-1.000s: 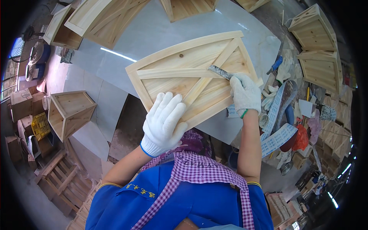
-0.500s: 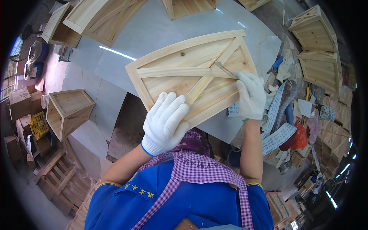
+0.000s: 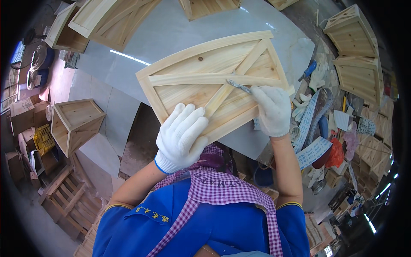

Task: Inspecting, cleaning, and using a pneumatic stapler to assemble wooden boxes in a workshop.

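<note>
Head view: wooden panel (image 3: 184, 95) is seen beyond the left hand (image 3: 182, 135), crossed face up, over the gray table (image 3: 115, 70). Left hand is laid flat across its near edge, nothing gripped. Thin gray tool (image 3: 240, 86) is pinched in the right hand (image 3: 272, 110), tip by the slats' (image 3: 184, 80) crossing; contact cannot be told. Panel is judged stiff, fairly light, hardly slippery, easily scratched; best held by the outer frame (image 3: 205, 46), away from the tool.

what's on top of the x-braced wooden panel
The gloved left hand rests on the panel's near edge; the gloved right hand holds a narrow tool over the crossed strips. Wood beneath the left hand is hidden.
</note>
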Tool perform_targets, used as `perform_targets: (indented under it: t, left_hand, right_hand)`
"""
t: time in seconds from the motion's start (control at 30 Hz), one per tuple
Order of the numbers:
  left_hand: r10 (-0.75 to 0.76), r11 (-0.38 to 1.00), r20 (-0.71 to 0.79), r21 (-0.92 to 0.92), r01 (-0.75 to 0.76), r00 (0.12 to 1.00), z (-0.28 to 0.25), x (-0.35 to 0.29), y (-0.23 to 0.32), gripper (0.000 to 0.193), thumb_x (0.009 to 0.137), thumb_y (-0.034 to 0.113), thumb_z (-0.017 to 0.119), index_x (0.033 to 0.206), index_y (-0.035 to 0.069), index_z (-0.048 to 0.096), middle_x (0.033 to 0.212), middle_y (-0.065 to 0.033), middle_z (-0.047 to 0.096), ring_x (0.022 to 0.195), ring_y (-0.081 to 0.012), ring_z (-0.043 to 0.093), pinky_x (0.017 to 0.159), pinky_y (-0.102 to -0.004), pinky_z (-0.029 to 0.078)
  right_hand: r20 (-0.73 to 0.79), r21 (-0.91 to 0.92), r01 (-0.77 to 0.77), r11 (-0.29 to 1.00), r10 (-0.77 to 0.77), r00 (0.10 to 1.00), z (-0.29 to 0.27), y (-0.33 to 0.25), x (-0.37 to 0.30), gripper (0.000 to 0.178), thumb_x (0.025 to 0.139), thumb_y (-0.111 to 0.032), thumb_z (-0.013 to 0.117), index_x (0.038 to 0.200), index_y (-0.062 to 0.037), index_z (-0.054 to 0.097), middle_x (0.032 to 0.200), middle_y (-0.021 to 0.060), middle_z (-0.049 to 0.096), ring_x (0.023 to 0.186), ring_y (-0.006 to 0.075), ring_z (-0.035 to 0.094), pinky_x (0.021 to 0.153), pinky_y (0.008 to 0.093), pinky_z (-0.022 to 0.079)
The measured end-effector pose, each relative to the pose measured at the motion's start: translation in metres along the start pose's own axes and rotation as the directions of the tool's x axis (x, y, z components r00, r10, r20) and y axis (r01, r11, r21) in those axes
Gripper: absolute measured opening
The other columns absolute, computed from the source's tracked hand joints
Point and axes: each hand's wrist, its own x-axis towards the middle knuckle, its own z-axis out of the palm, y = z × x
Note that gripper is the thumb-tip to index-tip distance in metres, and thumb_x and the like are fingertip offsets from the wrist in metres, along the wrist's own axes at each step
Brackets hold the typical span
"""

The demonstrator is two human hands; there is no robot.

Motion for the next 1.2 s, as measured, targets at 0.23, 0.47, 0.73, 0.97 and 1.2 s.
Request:
perform_targets:
  t: [0.23, 0.47, 0.73, 0.97, 1.2]
  left_hand:
    - [0.014, 1.000, 0.000, -0.002, -0.014, 1.000, 0.001, 0.003, -0.001, 0.049, 0.059, 0.009, 0.075, 0.102, -0.010, 0.065, 0.104, -0.0264, 0.065, 0.092, -0.0479, 0.064, 0.089, -0.0522, 0.054]
    - [-0.029, 0.999, 0.065, 0.017, 0.028, 0.997, -0.001, 0.002, 0.000, 0.052, 0.063, 0.011, 0.078, 0.110, -0.008, 0.066, 0.111, -0.0265, 0.068, 0.099, -0.0495, 0.066, 0.097, -0.0551, 0.053]
    - [-0.128, 0.943, 0.120, 0.324, 0.083, 0.985, -0.003, 0.010, 0.003, 0.076, 0.074, 0.022, 0.084, 0.141, -0.002, 0.056, 0.148, -0.0280, 0.057, 0.136, -0.0529, 0.053, 0.116, -0.0611, 0.044]
    - [-0.129, 0.951, 0.157, 0.300, 0.077, 0.979, 0.025, 0.080, -0.016, 0.079, 0.074, 0.027, 0.084, 0.140, -0.001, 0.054, 0.138, -0.0232, 0.056, 0.132, -0.0480, 0.048, 0.110, -0.0545, 0.048]
    - [-0.130, 0.961, 0.205, 0.266, 0.073, 0.970, 0.037, 0.098, -0.024, 0.082, 0.073, 0.032, 0.085, 0.140, -0.002, 0.052, 0.127, -0.0196, 0.056, 0.122, -0.0462, 0.048, 0.099, -0.0516, 0.051]
  right_hand:
    - [-0.166, 0.261, -0.357, 0.897, 0.407, 0.898, 0.011, -0.001, -0.001, 0.029, 0.088, 0.000, 0.070, 0.117, -0.0033, 0.077, 0.110, 0.0139, 0.072, 0.100, 0.0360, 0.068, 0.099, 0.0424, 0.051]
    - [-0.146, -0.033, -0.219, 0.975, 0.212, 0.966, 0.011, 0.004, 0.007, 0.030, 0.085, -0.001, 0.071, 0.115, -0.0051, 0.077, 0.106, 0.0123, 0.070, 0.100, 0.0348, 0.066, 0.095, 0.0424, 0.050]
    - [-0.026, -0.085, -0.037, 0.996, 0.035, 0.999, 0.003, 0.006, -0.007, 0.035, 0.081, 0.000, 0.070, 0.115, -0.0056, 0.076, 0.102, 0.0122, 0.069, 0.097, 0.0343, 0.065, 0.089, 0.0434, 0.050]
    - [-0.224, -0.101, -0.145, 0.984, 0.119, 0.967, 0.017, 0.004, 0.001, 0.038, 0.078, 0.000, 0.068, 0.115, -0.0052, 0.075, 0.100, 0.0118, 0.068, 0.095, 0.0346, 0.065, 0.089, 0.0444, 0.050]
    - [-0.051, -0.033, -0.032, 0.999, 0.030, 0.998, 0.008, 0.003, 0.001, 0.039, 0.080, 0.002, 0.066, 0.116, -0.0058, 0.075, 0.100, 0.0126, 0.069, 0.095, 0.0354, 0.065, 0.089, 0.0448, 0.050]
